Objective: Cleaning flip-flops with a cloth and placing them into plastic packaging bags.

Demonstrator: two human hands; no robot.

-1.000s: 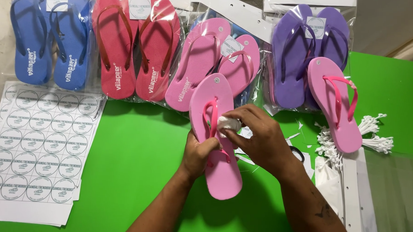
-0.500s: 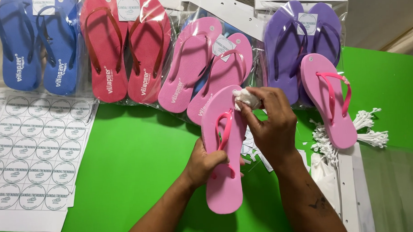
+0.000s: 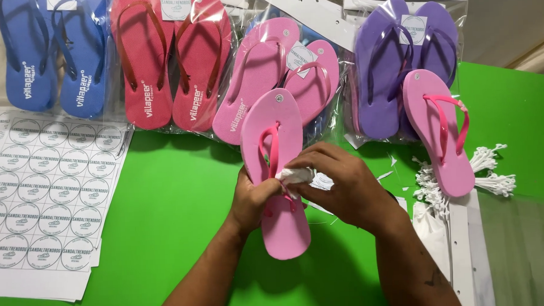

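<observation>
A pink flip-flop (image 3: 275, 123) with a darker pink strap lies lengthwise on the green table (image 3: 172, 217) in front of me. My left hand (image 3: 254, 199) grips its left edge near the middle. My right hand (image 3: 339, 184) pinches a small white cloth (image 3: 297, 175) against the strap at mid-sole. The heel end pokes out below my hands. Its matching pink flip-flop (image 3: 438, 129) rests to the right, partly on a bagged purple pair (image 3: 395, 64).
Bagged pairs line the back: blue (image 3: 54, 55), red (image 3: 172, 60), pink (image 3: 263, 69). Sheets of round white stickers (image 3: 44, 191) lie at left. White tag fasteners (image 3: 486, 172) and white header cards (image 3: 462, 249) sit at right.
My right hand with the cloth moved from the toe end of the flip-flop back down to the middle of the strap. The left hand kept its grip.
</observation>
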